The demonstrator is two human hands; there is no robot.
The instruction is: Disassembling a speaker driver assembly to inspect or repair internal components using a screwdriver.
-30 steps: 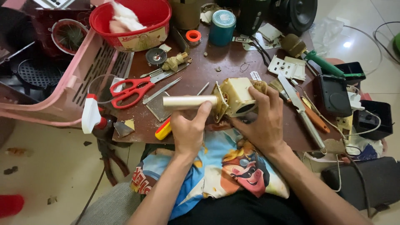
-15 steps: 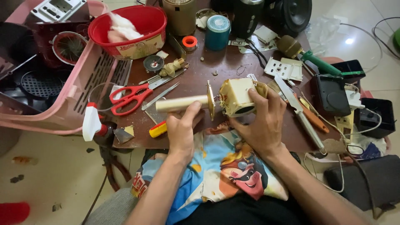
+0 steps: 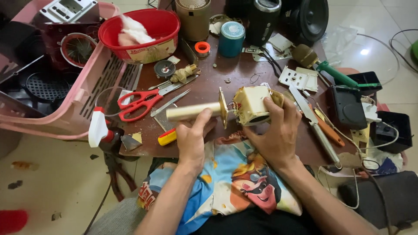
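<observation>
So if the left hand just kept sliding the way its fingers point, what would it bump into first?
The left hand points up and slightly right along the table. Beyond the cream cylinder it already touches, the first thing in line looks like the teal round speaker, though depth is hard to judge.

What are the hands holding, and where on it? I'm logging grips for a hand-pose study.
One cream-coloured gadget: the right hand grips its boxy body, while the left hand holds its cylindrical handle from below, thumb on top.
</observation>
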